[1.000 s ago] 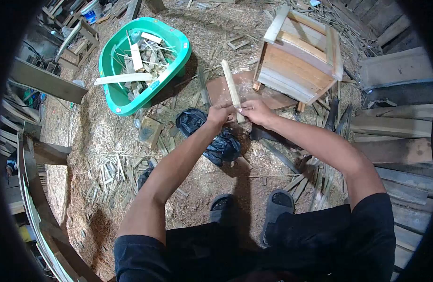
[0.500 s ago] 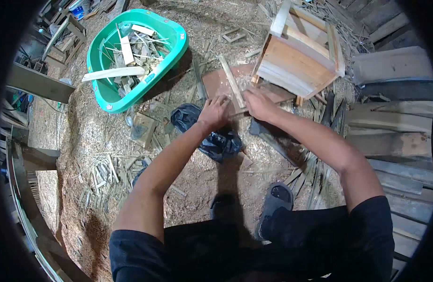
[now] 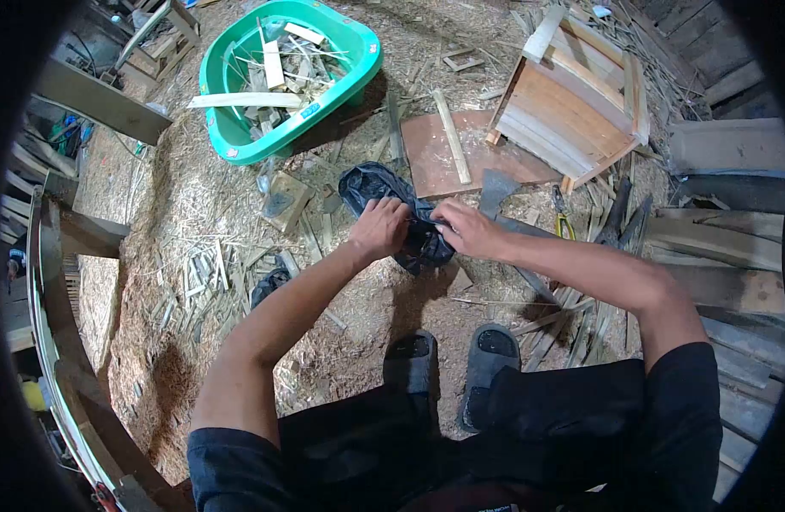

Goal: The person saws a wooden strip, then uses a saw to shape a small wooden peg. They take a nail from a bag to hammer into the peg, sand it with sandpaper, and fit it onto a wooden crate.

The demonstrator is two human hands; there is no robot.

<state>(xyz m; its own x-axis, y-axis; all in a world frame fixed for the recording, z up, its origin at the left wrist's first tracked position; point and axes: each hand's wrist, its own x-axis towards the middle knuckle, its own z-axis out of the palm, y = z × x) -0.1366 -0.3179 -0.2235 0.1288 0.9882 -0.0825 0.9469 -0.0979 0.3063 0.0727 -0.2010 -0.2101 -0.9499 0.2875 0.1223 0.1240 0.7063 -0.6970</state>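
Observation:
My left hand (image 3: pixel 379 228) and my right hand (image 3: pixel 460 227) both rest on a crumpled black plastic bag (image 3: pixel 377 188) lying on the sawdust floor, fingers curled into its folds. A pale wooden strip (image 3: pixel 451 136) lies on a brown board (image 3: pixel 435 162) just beyond the bag, free of both hands. A slatted wooden crate (image 3: pixel 580 94) stands tilted at the board's far right edge.
A green plastic tub (image 3: pixel 358 64) full of wood offcuts sits at the upper left. A hatchet head (image 3: pixel 496 189) and yellow-handled pliers (image 3: pixel 564 224) lie right of the bag. Planks (image 3: pixel 725 222) are stacked on the right. My sandalled feet (image 3: pixel 452 363) are below.
I held the wooden strip upright in both hands, laid it down on the brown board, then brought both hands back to the black bag.

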